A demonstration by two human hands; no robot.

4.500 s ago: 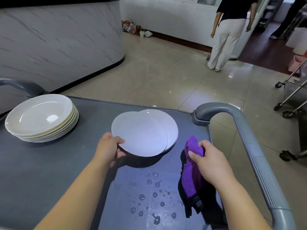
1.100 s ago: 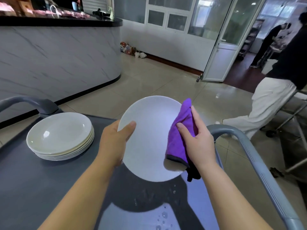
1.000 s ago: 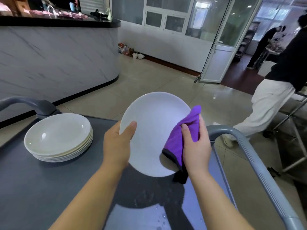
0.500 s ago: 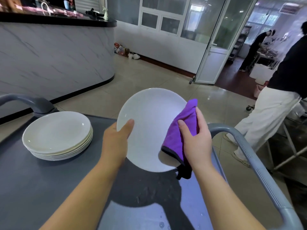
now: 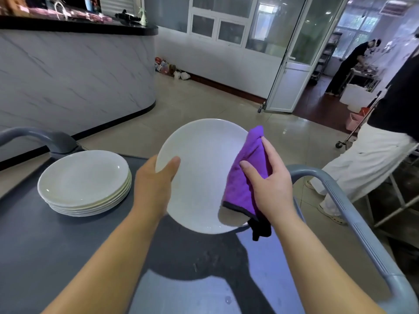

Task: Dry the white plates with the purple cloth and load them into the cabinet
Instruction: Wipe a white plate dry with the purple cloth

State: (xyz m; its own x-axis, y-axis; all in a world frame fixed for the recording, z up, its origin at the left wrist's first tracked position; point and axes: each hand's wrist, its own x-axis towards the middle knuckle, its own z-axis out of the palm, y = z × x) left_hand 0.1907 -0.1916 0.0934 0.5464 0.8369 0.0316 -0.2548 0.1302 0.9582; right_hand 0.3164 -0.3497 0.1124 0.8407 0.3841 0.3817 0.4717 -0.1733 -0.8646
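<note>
Held white plate (image 5: 199,177) — right rim hidden behind purple cloth (image 5: 247,173), left hand (image 5: 154,184) fingers behind the plate, person (image 5: 374,159) at right cut by frame edge, items (image 5: 172,70) by far wall — too small to tell

Left hand (image 5: 156,184) and right hand (image 5: 269,188) out front, both gripping.

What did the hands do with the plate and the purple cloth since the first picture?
The left hand lifted the plate off the cart and tipped it up. The right hand raised the cloth onto the plate's right side. The stack of plates stayed put.
</note>
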